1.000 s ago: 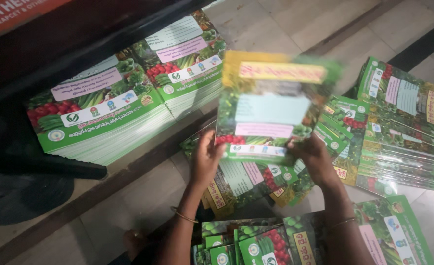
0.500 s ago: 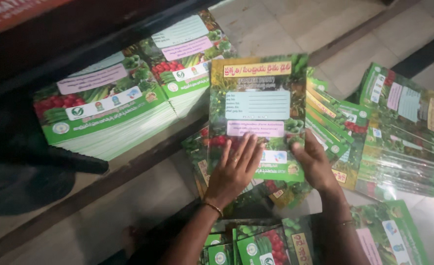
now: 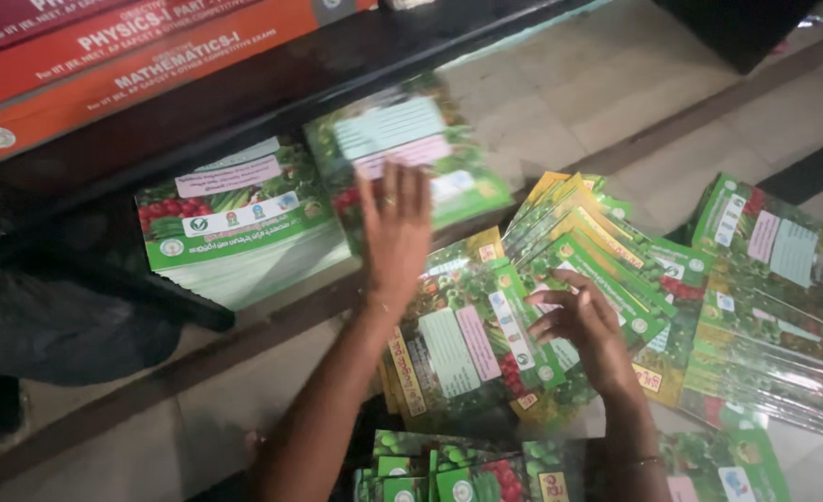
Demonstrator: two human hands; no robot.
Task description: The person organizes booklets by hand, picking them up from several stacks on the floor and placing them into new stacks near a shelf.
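Booklet (image 3: 407, 153) flat on stack (blurred), long axis up-frame; left hand (image 3: 395, 232) flat, grip open; right hand (image 3: 581, 325) loosely open.

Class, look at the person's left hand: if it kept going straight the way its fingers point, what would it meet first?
The left hand points up-frame over the right-hand stack of green booklets; it would probably meet that top cover first, though depth is unclear.
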